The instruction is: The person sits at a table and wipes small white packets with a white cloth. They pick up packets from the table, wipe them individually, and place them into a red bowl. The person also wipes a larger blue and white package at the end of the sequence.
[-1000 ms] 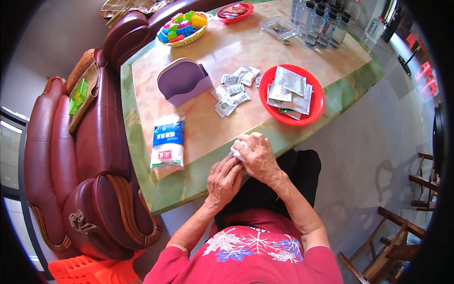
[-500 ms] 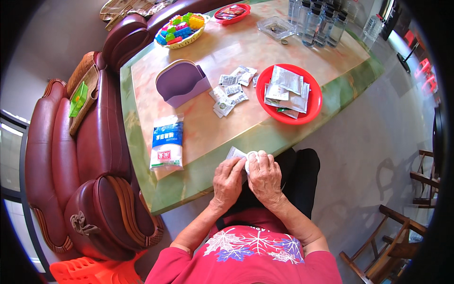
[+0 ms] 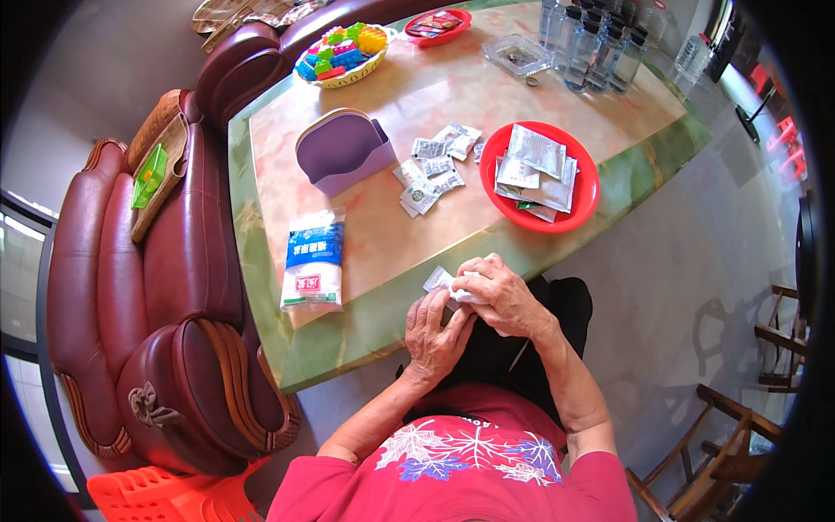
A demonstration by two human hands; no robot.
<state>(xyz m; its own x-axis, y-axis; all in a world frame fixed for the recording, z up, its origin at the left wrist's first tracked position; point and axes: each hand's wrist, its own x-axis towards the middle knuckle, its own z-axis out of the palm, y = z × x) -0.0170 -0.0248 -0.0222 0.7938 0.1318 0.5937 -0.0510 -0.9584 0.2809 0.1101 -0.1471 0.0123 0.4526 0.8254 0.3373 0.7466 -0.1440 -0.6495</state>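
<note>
Just past the table's near edge, my two hands meet around a small silvery-white sachet [image 3: 437,278] and a soft, crumpled white wad [image 3: 470,292], perhaps tissue or cloth. My left hand [image 3: 435,335] is closed, its fingertips pinching the sachet's lower part. Over the wad, my right hand [image 3: 503,296] has its fingers curled and pressed. Fingers hide part of both things. Several similar sachets [image 3: 430,174] lie loosely on the table. Larger packets [image 3: 541,174] are piled in a red bowl [image 3: 588,193] to their right.
On the marble-patterned table [image 3: 391,252] stand a purple open holder [image 3: 344,152], a blue-and-white bag [image 3: 313,261], a basket of toy bricks [image 3: 344,56], a glass ashtray [image 3: 517,54] and several clear bottles [image 3: 596,52]. A maroon sofa [image 3: 196,226] borders the left; a wooden chair [image 3: 713,444] stands right.
My right hand has turned over the white wad, its wrist swinging right and up. My left hand has shifted slightly right. The whole scene sits slightly farther right.
</note>
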